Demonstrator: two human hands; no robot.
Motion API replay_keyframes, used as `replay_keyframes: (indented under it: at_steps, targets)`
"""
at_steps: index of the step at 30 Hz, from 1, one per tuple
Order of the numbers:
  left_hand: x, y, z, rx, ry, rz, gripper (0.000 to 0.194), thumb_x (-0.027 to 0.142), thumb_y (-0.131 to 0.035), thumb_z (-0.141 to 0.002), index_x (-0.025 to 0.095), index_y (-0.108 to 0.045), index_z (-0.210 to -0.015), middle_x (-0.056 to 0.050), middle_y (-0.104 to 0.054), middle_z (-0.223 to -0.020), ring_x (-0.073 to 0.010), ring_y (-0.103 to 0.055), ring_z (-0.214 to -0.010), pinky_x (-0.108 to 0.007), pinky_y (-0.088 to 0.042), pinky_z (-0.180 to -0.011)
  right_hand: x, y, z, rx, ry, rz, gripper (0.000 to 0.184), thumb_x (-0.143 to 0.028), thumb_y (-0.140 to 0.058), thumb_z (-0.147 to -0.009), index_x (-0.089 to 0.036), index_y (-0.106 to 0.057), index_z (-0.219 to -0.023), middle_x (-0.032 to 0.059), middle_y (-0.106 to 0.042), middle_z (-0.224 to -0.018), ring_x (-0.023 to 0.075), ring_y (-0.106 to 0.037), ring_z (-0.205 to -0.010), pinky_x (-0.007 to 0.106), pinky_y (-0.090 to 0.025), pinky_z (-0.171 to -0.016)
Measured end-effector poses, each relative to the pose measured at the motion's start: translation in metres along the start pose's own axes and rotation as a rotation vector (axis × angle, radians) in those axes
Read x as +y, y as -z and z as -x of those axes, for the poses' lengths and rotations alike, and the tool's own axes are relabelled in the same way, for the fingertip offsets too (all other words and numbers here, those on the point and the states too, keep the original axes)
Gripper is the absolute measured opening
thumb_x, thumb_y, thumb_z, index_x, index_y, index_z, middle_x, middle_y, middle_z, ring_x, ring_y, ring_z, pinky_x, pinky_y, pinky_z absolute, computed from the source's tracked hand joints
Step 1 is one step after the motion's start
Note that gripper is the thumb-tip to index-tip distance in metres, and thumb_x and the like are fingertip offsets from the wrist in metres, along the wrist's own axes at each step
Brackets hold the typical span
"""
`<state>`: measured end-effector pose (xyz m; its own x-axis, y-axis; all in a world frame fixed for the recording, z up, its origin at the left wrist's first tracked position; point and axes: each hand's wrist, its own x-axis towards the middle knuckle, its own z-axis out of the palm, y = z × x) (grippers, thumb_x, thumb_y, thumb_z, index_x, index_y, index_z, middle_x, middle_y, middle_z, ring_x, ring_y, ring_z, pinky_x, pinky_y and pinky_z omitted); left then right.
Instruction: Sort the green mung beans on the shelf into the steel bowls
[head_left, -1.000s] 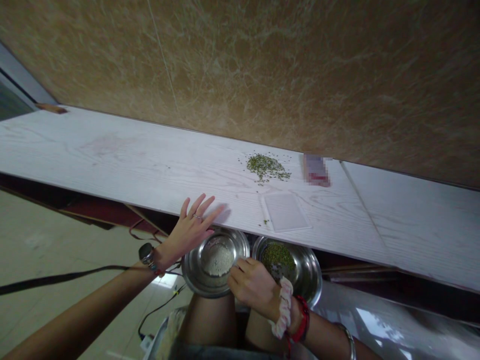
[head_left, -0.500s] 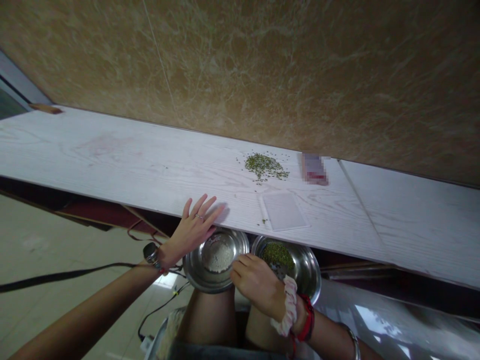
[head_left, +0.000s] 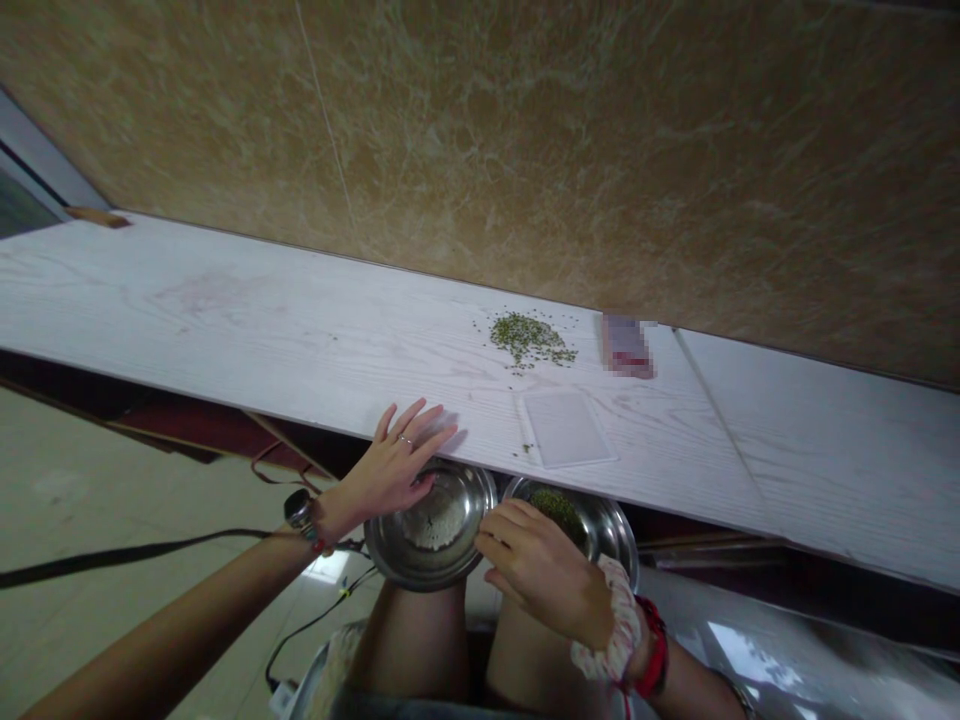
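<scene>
My left hand (head_left: 394, 465) is open, fingers spread over the near edge of the white wooden table (head_left: 337, 340). Its palm hangs partly above a steel bowl (head_left: 386, 562) of white grains (head_left: 441, 530) that look like rice. My right hand (head_left: 544, 570), fingers curled together, is beside that bowl's right rim; whatever the fingertips hold is too small to make out. This hand partly covers a second steel bowl (head_left: 616, 525) of green mung beans (head_left: 555, 508). Both bowls rest around my lap, below the table edge. More mung beans (head_left: 527, 338) lie scattered on the table.
A shallow clear plastic tray (head_left: 568, 428) lies near the table's front edge, with a few beans beside it. Farther back is a blurred-out, phone-like object (head_left: 628, 347) by the wall (head_left: 480, 130). A black cable (head_left: 135, 560) crosses at left.
My right hand has moved slightly right, away from the rice bowl and further over the mung bean bowl. My left hand has shifted slightly right and down, its fingers still spread.
</scene>
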<state>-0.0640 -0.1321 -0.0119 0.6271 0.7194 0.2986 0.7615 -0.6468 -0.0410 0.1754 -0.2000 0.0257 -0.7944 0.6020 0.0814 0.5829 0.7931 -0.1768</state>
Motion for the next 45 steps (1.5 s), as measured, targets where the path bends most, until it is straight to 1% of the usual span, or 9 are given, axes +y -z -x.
replay_keyframes:
  at_steps: [7,11,15,18,22,29,34,40,45]
  targets:
    - [0.001,0.011,-0.014,-0.013,0.021,0.082,0.061,0.024,-0.054,-0.086,0.024,-0.042,-0.146,-0.012,-0.040,-0.151,-0.0328,-0.029,-0.142,-0.054,-0.023,-0.115,0.023,0.012,0.005,0.203,-0.054,0.015,0.001,-0.018,-0.063,-0.086,-0.018,-0.063,-0.086,0.0044,-0.068,-0.088,0.0169,-0.061,-0.085,0.033,-0.052,-0.080]
    - [0.002,0.003,-0.036,-0.014,0.172,0.074,0.045,0.031,-0.042,-0.097,0.022,-0.048,-0.141,-0.015,-0.042,-0.150,-0.0339,-0.032,-0.141,-0.058,-0.031,-0.109,0.056,0.023,0.014,0.302,-0.135,0.088,0.015,-0.018,-0.055,-0.089,-0.019,-0.065,-0.100,0.0086,-0.071,-0.099,0.0197,-0.064,-0.094,0.038,-0.054,-0.085]
    - [0.004,-0.005,-0.056,-0.077,0.353,0.046,0.043,0.039,-0.041,-0.100,0.019,-0.052,-0.136,-0.017,-0.044,-0.148,-0.0364,-0.035,-0.139,-0.058,-0.036,-0.105,0.092,0.022,0.032,0.243,-0.280,0.269,0.036,-0.026,-0.059,-0.087,-0.016,-0.060,-0.121,0.0161,-0.065,-0.125,0.0273,-0.060,-0.118,0.047,-0.052,-0.095]
    - [0.006,-0.008,-0.066,-0.094,0.414,0.024,0.047,0.041,-0.041,-0.099,0.016,-0.051,-0.137,-0.022,-0.047,-0.145,-0.0396,-0.040,-0.136,-0.061,-0.038,-0.102,0.108,0.016,0.046,0.147,-0.316,0.294,0.046,-0.034,-0.059,-0.087,-0.016,-0.056,-0.129,0.0167,-0.061,-0.132,0.0274,-0.058,-0.122,0.047,-0.051,-0.098]
    - [0.007,-0.014,-0.069,-0.101,0.420,0.002,0.050,0.043,-0.041,-0.098,0.016,-0.047,-0.141,-0.023,-0.045,-0.146,-0.0416,-0.040,-0.135,-0.064,-0.037,-0.100,0.109,0.012,0.056,0.139,-0.283,0.311,0.040,-0.031,-0.059,-0.087,-0.017,-0.059,-0.125,0.0139,-0.067,-0.124,0.0243,-0.063,-0.114,0.042,-0.054,-0.094]
    - [-0.006,-0.012,-0.065,-0.150,0.349,0.016,0.049,0.048,-0.043,-0.097,0.021,-0.050,-0.137,-0.020,-0.048,-0.144,-0.0400,-0.044,-0.132,-0.059,-0.041,-0.096,0.094,0.014,0.060,0.195,-0.194,0.381,0.029,-0.025,-0.057,-0.089,-0.020,-0.063,-0.117,0.0114,-0.071,-0.113,0.0223,-0.066,-0.104,0.036,-0.056,-0.086]
    - [-0.013,-0.002,-0.089,-0.216,0.443,0.075,0.047,0.048,-0.042,-0.097,0.021,-0.052,-0.134,-0.019,-0.048,-0.144,-0.0402,-0.043,-0.133,-0.059,-0.042,-0.097,0.102,0.021,0.061,0.293,-0.188,0.460,0.029,-0.023,-0.045,-0.094,-0.018,-0.064,-0.115,0.0104,-0.072,-0.111,0.0209,-0.068,-0.102,0.036,-0.056,-0.086]
    - [-0.021,-0.011,-0.123,-0.105,0.490,0.096,0.043,0.043,-0.039,-0.099,0.017,-0.055,-0.129,-0.020,-0.050,-0.142,-0.0371,-0.043,-0.132,-0.058,-0.041,-0.098,0.123,0.048,0.050,0.363,-0.225,0.490,0.034,-0.016,-0.035,-0.094,-0.015,-0.067,-0.108,0.0116,-0.075,-0.100,0.0196,-0.070,-0.091,0.033,-0.055,-0.081]
    - [-0.021,-0.015,-0.128,-0.084,0.471,0.082,0.037,0.036,-0.040,-0.098,0.015,-0.059,-0.122,-0.018,-0.052,-0.139,-0.0337,-0.044,-0.131,-0.056,-0.036,-0.103,0.129,0.058,0.037,0.344,-0.278,0.462,0.035,-0.013,-0.036,-0.093,-0.016,-0.066,-0.110,0.0105,-0.075,-0.097,0.0197,-0.069,-0.086,0.033,-0.055,-0.077]
